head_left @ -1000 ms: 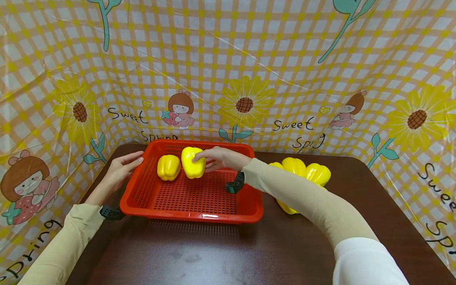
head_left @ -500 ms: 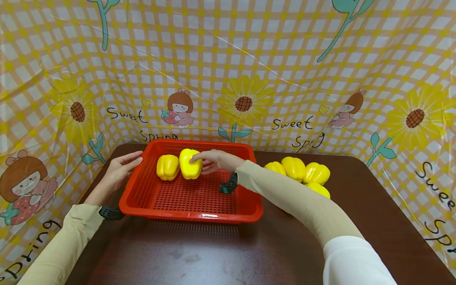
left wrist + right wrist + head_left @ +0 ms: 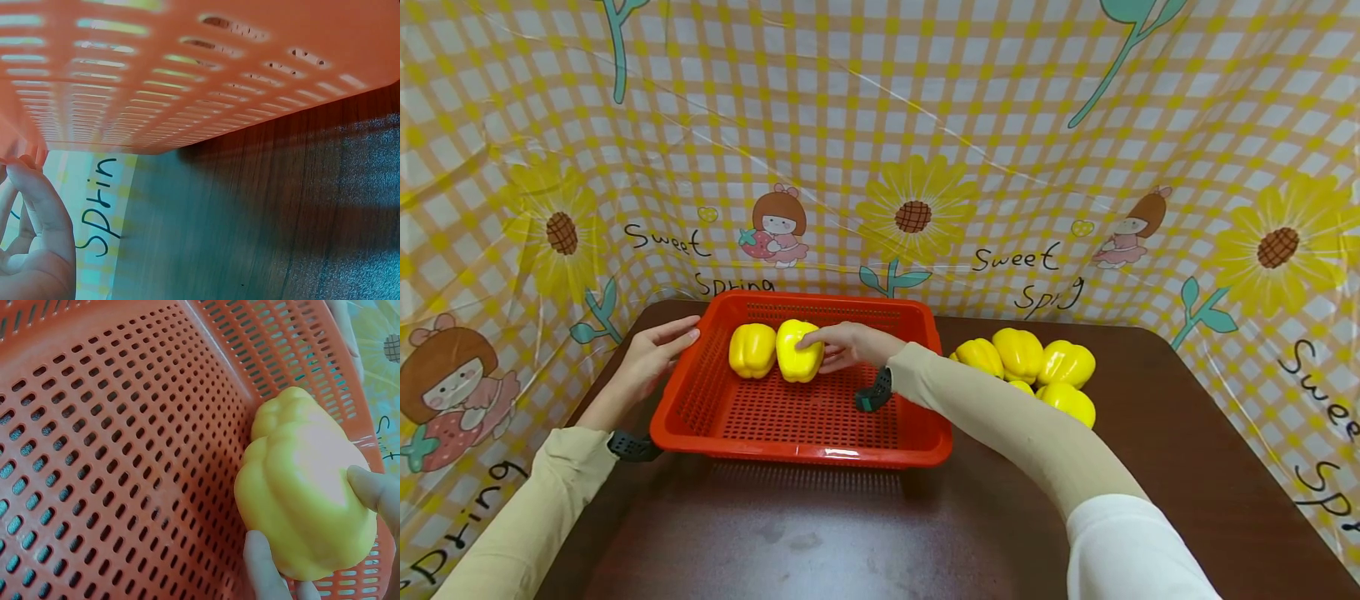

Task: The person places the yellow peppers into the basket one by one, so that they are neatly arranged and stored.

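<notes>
In the head view my right hand [image 3: 847, 346] grips a yellow bell pepper [image 3: 800, 351] low inside the red plastic basket [image 3: 808, 454]. The right wrist view has the thumb [image 3: 365, 486] on one side of this pepper and fingers [image 3: 261, 556] on the other. Just left of it, a second yellow bell pepper [image 3: 752, 351] sits in the basket, partly hidden behind the held one in the right wrist view. My left hand [image 3: 651, 354] holds the basket's left rim with thumb and fingertips, its palm outside the perforated wall [image 3: 137, 94].
Several more yellow bell peppers [image 3: 1066, 364] lie in a cluster on the dark wooden table [image 3: 820, 533], right of the basket and partly behind the right sleeve [image 3: 1000, 408]. A checked, flower-printed cloth [image 3: 880, 108] hangs behind and along both sides.
My right hand has lowered the bell pepper and brought it slightly left, closer to the other one in the basket. The right sleeve uncovers more of the cluster. My left hand stays at the rim.
</notes>
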A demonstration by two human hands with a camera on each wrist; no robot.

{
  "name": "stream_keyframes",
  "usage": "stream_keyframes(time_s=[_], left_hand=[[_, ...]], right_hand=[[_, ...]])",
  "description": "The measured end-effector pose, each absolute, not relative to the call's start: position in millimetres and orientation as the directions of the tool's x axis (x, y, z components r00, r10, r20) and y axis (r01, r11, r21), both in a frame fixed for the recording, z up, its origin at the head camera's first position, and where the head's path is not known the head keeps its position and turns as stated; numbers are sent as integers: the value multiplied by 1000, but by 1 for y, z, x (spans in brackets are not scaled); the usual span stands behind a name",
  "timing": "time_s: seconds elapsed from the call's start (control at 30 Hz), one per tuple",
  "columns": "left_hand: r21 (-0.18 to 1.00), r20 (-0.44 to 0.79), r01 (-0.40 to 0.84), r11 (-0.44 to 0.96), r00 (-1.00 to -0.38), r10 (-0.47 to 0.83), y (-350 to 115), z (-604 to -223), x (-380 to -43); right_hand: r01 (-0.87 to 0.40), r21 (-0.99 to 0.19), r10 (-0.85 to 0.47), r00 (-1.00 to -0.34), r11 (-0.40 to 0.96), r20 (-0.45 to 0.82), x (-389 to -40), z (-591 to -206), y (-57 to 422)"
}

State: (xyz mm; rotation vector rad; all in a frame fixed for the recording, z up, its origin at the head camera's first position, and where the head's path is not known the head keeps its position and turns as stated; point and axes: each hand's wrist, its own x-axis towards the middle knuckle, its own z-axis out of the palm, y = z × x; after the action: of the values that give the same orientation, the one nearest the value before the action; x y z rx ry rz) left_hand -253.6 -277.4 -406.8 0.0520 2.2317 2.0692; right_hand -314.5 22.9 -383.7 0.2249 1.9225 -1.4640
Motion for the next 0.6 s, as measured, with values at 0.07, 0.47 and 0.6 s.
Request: stream_keyframes(time_s=[0.07,0.47,0.6], left_hand=[[995,-48,-40,88,-995,93,-277,-407,-254],[997,-50,-43,65,-993,108,-279,-408,-257],[996,-53,-46,71,-993,103,-280,-408,-258]], right_hand=[[526,-778,-277,-735,344,-620,-314,-386,22],[534,-780,-274,-737,326,-618,-310,-389,20],[523,-782,-263,-745,339,-612,-309,-390,18]])
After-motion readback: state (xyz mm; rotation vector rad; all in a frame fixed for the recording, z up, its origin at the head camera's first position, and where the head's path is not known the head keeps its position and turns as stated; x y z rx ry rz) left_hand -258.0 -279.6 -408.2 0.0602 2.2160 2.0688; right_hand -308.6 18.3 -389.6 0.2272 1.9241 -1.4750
